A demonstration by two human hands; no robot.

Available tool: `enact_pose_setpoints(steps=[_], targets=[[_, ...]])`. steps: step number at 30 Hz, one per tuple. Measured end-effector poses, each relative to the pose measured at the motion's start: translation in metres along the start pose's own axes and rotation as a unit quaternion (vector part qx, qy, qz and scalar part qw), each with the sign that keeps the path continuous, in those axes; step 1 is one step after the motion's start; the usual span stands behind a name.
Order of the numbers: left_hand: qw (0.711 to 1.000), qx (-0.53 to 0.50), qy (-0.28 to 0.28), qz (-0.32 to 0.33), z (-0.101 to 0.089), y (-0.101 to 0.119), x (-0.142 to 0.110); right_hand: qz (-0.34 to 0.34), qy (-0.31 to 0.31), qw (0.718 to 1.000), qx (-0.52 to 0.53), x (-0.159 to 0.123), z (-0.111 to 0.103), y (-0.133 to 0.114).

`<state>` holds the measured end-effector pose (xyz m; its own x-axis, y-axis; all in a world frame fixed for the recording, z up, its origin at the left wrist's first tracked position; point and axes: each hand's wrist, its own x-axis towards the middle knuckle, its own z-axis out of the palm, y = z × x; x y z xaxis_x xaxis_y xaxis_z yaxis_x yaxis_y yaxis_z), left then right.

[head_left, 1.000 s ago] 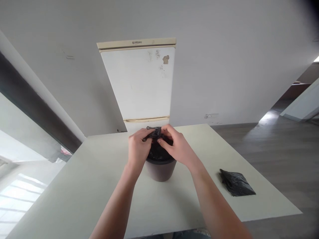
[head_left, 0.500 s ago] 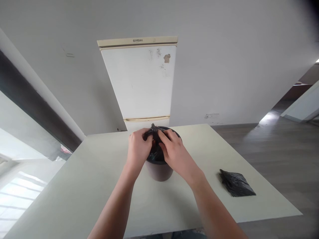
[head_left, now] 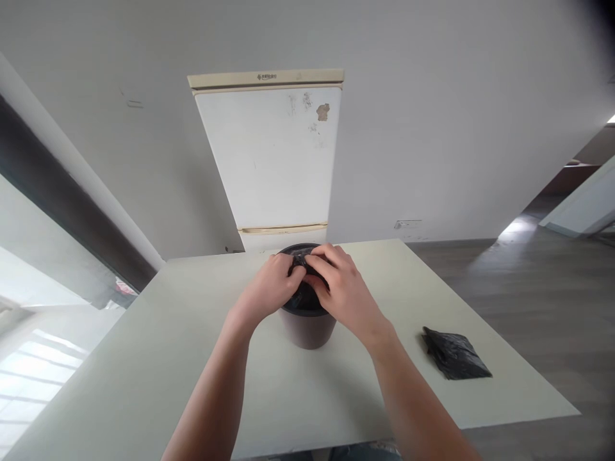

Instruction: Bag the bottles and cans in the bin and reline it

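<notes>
Head view: my left hand (head_left: 273,282) and right hand (head_left: 339,282) pinch a black plastic bag (head_left: 302,258) at the mouth of a trash bin (head_left: 307,330)

My two hands meet just below the centre of the frame, over the top of the bin. My left hand grips the bunched plastic between thumb and curled fingers; my right hand has its fingers bent onto the other side of the same bunch, so both are grasping it. The bag sits at the bin's mouth, between my fingertips, and my knuckles cover part of it. Below my hands the inside of the bin looks dark and glossy; I can't tell whether that is more of the same bag.

The bin stands upright on the pale tabletop (head_left: 182,358), its outside brownish-mauve and its rim black. My forearms (head_left: 211,390) reach up to it from the bottom edge of the frame, one on either side.

At the lower right of the frame, well apart from my hands, a folded black plastic packet (head_left: 459,355) lies flat on the tabletop. Beyond the far edge, in the upper middle, stands a white refrigerator (head_left: 269,160) with cream trim and a scuffed, peeled patch on its door. The grey wall (head_left: 408,115) is behind it, and dark grey flooring (head_left: 500,282) shows at the right.
</notes>
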<state>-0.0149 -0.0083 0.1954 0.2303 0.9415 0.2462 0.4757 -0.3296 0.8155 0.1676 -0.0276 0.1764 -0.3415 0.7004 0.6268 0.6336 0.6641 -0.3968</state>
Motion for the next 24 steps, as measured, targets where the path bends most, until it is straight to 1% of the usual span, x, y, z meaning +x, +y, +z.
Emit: enact_pose_setpoints(steps=[5, 8, 10, 13, 16, 19, 21, 24], targets=[[0.999, 0.014, -0.037, 0.029, 0.000, 0.002, -0.004, -0.032, -0.013, 0.999, -0.004, 0.006, -0.004, 0.006], [0.998, 0.027, -0.030, 0.044, -0.001, 0.006, -0.005, -0.033, -0.021, 0.999, -0.001, 0.007, -0.007, 0.005], [0.999, 0.021, 0.001, 0.048, -0.003, 0.007, -0.005, -0.022, -0.026, 0.999, 0.011, 0.006, -0.008, 0.004], [0.996, -0.015, 0.078, 0.039, -0.006, 0.003, -0.002, -0.002, -0.025, 0.999, 0.030, 0.002, -0.007, 0.004], [0.985, -0.039, 0.163, 0.030, -0.005, -0.009, 0.001, 0.012, -0.006, 1.000, 0.027, -0.002, -0.006, 0.007], [0.974, -0.014, 0.228, 0.005, -0.004, -0.024, 0.004, 0.012, 0.000, 1.000, -0.001, -0.004, -0.008, 0.012], [0.968, 0.003, 0.250, -0.007, -0.004, -0.031, 0.007, 0.005, -0.005, 1.000, -0.026, -0.001, -0.012, 0.017], [0.965, 0.017, 0.263, 0.001, -0.004, -0.037, 0.014, -0.005, -0.009, 0.998, -0.059, 0.005, -0.020, 0.027]])
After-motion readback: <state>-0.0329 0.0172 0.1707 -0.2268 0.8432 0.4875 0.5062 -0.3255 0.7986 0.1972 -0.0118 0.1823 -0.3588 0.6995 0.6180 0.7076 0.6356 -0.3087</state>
